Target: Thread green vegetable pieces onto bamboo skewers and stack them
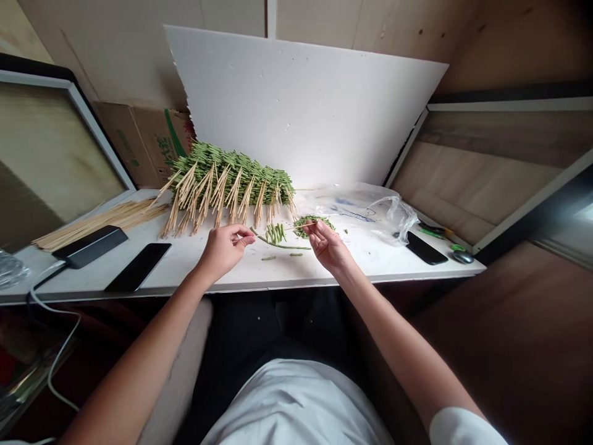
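Observation:
Between my two hands several short green bean pieces (276, 233) sit side by side on thin sticks. My left hand (230, 242) pinches near the left end, its fingers closed at the tip of a long green bean (296, 247) or a stick; which one is unclear. The fingers of my right hand (324, 240) are closed on a thin wooden stick (301, 227) that points left toward the bean pieces. Just behind my right hand lies a pile of cut green bits (303, 221). Two loose bean pieces (269, 258) rest on the white table (241, 278).
Bundles of skewered beans (231, 176) are stacked at the back left, sticks facing me. Loose sticks (104, 222), a black box (90, 246) and a phone (138, 267) lie left. A plastic bag (393, 216), another phone (426, 248) and a mouse (462, 255) lie right.

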Demonstrator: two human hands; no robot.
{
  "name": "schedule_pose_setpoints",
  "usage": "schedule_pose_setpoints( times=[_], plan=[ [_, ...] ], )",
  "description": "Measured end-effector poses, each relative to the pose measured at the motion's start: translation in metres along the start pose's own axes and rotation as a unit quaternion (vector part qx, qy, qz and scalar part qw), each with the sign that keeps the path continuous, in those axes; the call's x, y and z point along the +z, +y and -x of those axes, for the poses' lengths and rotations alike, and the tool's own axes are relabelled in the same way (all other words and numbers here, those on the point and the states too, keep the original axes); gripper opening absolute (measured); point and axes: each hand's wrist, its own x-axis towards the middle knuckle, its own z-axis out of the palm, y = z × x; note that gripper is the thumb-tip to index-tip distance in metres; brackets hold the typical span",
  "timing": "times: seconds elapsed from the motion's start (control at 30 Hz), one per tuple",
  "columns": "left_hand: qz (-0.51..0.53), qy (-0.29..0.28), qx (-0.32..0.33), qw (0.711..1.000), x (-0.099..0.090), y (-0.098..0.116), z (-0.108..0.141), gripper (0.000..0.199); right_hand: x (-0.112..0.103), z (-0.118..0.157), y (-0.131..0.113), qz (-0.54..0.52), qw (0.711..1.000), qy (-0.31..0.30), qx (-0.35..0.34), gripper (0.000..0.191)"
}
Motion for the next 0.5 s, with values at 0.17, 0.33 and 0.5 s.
schedule_pose_setpoints(
  times=[0.17,0.33,0.5],
  plan=[
    [0.006,-0.001,-0.004,1.0,0.0016,0.0015,0.0014,0.016,0.0,-0.0005,0.0015,-0.009,1.0,0.008,-0.008,0.032],
    [0.009,0.0,-0.004,1.0,0.0027,0.0023,0.0016,0.016,0.0019,0.0005,0.0013,-0.012,1.0,0.018,-0.009,0.036],
    [-0.006,0.001,0.001,1.0,0.0045,-0.0021,0.0023,0.018,0.0041,0.001,0.001,0.004,1.0,0.025,-0.014,0.037]
  ],
)
